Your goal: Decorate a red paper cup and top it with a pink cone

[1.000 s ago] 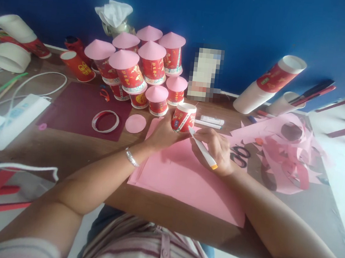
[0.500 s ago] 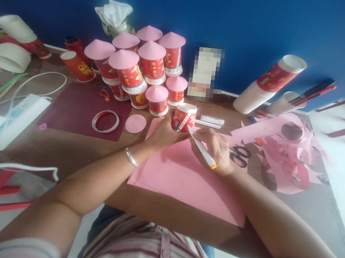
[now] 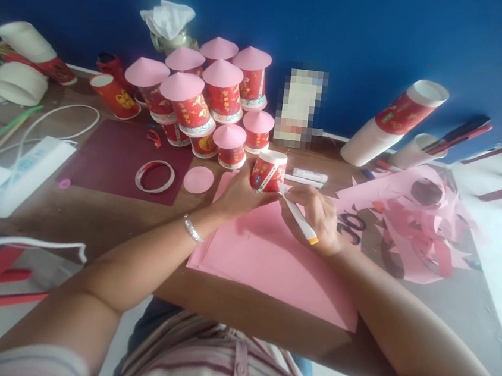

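My left hand (image 3: 242, 191) is closed around the side of a red printed paper cup (image 3: 267, 170), tilted a little above the pink paper sheets (image 3: 266, 255). In my right hand (image 3: 315, 216) is a white marker (image 3: 300, 219) with an orange-yellow end, gripped like a pen. Its tip is at the lower right of the cup; whether it touches cannot be made out. Behind the cup lie a white glue stick (image 3: 310, 175) and a thin white pen. Black-handled scissors (image 3: 354, 227) rest beside my right wrist, partly hidden.
Several red cups with pink cone tops (image 3: 223, 74) stand at the back. Left of my left hand are a pink paper disc (image 3: 198, 179) and a tape roll (image 3: 154, 177). Pink paper scraps (image 3: 430, 231) and stacked cups (image 3: 394, 124) occupy the right. A power strip (image 3: 23, 179) lies left.
The marker tip has shifted slightly right and down along the cup, with my right hand. My left hand keeps its hold on the cup. The whole view has drifted very slightly.
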The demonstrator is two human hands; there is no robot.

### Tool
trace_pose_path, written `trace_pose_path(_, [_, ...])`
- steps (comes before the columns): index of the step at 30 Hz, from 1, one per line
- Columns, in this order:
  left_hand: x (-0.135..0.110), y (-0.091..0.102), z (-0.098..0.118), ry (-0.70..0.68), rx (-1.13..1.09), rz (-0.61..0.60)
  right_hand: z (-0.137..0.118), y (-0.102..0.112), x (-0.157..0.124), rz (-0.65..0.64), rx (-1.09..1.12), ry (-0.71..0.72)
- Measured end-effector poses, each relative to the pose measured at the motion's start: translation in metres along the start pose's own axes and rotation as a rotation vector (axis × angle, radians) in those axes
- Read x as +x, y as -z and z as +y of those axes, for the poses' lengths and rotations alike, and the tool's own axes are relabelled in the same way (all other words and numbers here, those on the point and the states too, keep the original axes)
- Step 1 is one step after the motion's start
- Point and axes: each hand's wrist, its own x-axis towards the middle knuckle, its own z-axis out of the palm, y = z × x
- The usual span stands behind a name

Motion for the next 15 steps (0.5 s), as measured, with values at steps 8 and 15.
trace_pose_path(8, [0.0013, -0.0013, -0.0042, 0.005, -0.009, 0.012, -0.0011, 0.0004, 0.0002, -0.016, 0.000, -0.001])
trace_pose_path(15, [0.0011, -0.0009, -0.0006, -0.004, -0.016, 0.018, -0.0038, -0.0004, -0.0005, -0.032, 0.004, 0.003])
